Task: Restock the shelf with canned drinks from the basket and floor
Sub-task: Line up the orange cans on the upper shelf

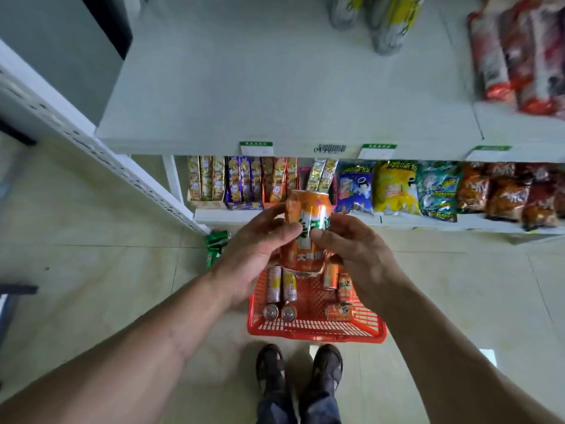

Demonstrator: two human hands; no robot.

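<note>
An orange drink can [307, 209] is held upright in front of me, above the red basket [318, 330] on the floor. My left hand [255, 255] grips its left side and my right hand [357, 249] grips its right side, thumbs on the label. Several more cans [279, 289] lie in the basket, pale ones at the left and orange ones at the right. Green cans [217, 240] lie on the floor by the shelf post. The pale top shelf [275, 87] spreads out above the hands.
Yellow-and-silver bags [385, 19] and red snack packs [519, 56] stand at the back right of the top shelf. The lower shelf [397, 221] is packed with snack boxes and crisp bags. A perforated white upright [101, 148] runs at the left. My feet stand behind the basket.
</note>
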